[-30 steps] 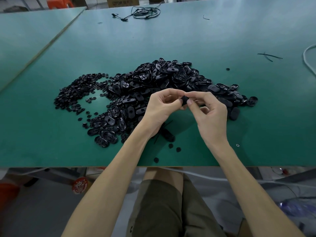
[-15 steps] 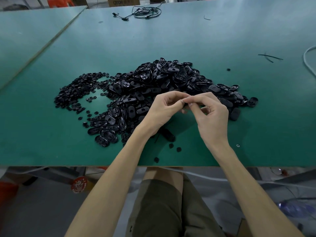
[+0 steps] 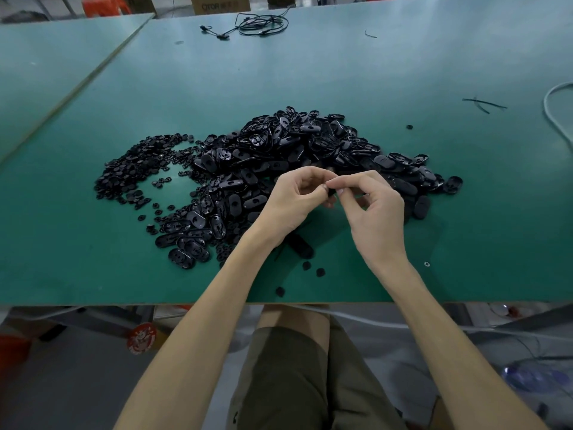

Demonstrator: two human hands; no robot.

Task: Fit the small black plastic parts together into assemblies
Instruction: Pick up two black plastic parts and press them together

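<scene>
left hand (image 3: pixel 290 201) and right hand (image 3: pixel 376 212) pinching small black part (image 3: pixel 331 192), glossy oval shells (image 3: pixel 294 141) heaped behind, green table (image 3: pixel 403 63)

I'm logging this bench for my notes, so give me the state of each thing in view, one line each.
Small black part: pinched, mostly hidden.
Left hand: pinching that part.
Right hand: pinching the same part.
Pile of oval parts: heaped loose on the table.
Small round pieces: spread flat, left of the pile.
Cable: coiled, at the table's far edge.
</scene>
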